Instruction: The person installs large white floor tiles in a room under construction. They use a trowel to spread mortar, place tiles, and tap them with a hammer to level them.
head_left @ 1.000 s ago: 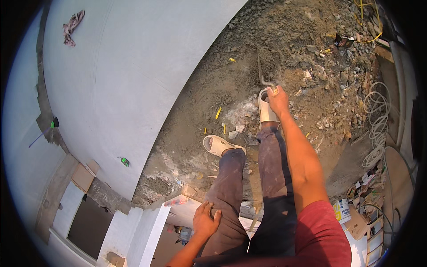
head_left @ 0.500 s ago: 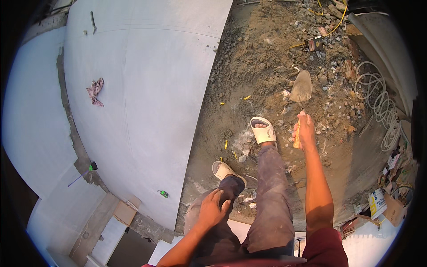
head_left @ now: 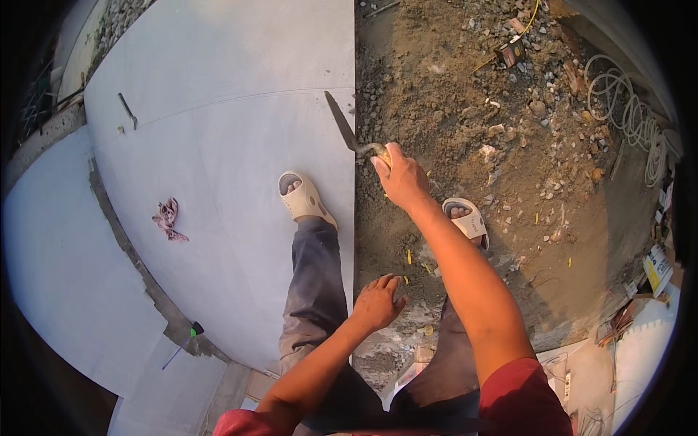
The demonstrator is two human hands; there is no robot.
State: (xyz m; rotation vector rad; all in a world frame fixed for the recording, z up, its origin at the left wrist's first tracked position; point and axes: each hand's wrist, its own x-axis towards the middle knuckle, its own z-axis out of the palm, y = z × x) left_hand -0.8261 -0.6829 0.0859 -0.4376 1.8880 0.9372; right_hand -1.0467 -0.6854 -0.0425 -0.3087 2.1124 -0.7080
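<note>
One trowel (head_left: 342,125) gripped in the tightly curled right hand (head_left: 405,181), pointing forward-left over the pale slab (head_left: 247,156), well ahead of the left hand (head_left: 376,304), loosely spread and empty.

Warm sunlight falls on bumpy brown dirt (head_left: 422,94) dotted with small stones (head_left: 488,150), and a smooth, flat, pale gray floor (head_left: 240,160) meets it along one straight edge.
</note>
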